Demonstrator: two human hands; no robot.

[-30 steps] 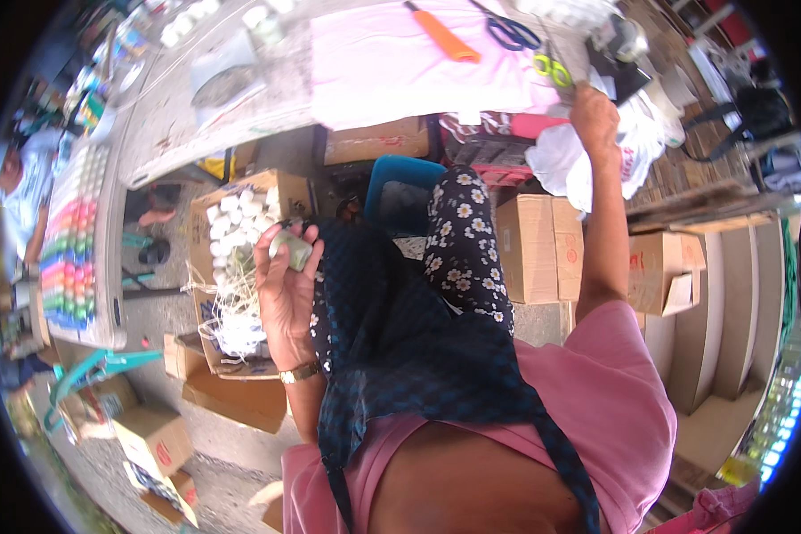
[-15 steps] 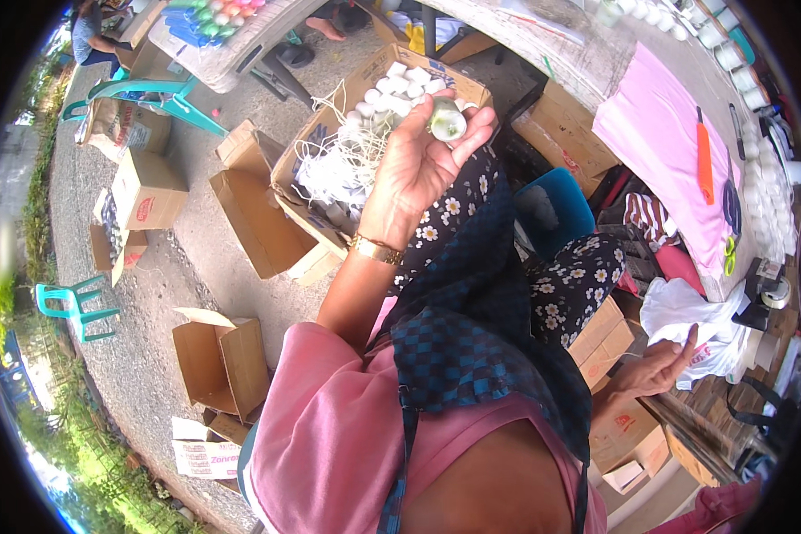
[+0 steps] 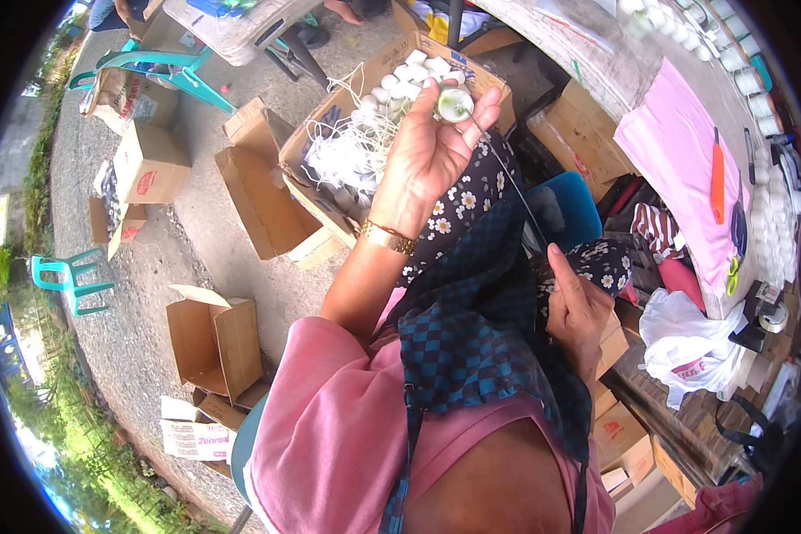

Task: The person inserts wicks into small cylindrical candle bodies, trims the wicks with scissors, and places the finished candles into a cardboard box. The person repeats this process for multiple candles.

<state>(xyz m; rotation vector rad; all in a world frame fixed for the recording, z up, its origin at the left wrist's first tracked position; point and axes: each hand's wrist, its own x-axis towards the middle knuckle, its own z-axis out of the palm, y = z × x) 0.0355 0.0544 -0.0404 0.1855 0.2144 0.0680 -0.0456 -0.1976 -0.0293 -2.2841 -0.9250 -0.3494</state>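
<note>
My left hand is raised over the near right side of a cardboard box, its fingers closed on a small, roundish, clear glass-like piece with a greenish tint. My right hand is lower, above my lap, fingers folded with the thumb up. From it a long, thin, dark rod slants up toward the held piece; whether its tip touches the piece is hard to make out. The box beside my left hand holds white rounded pieces and a tangle of white string.
Several opened cardboard boxes stand on the ground to the left, near a green plastic chair. A blue bin is by my knees. On the right table lie a pink cloth, an orange-handled tool and a white plastic bag.
My right hand has come in from the far right to above my lap, and the thin rod now shows toward the left hand. The left hand still holds the piece.
</note>
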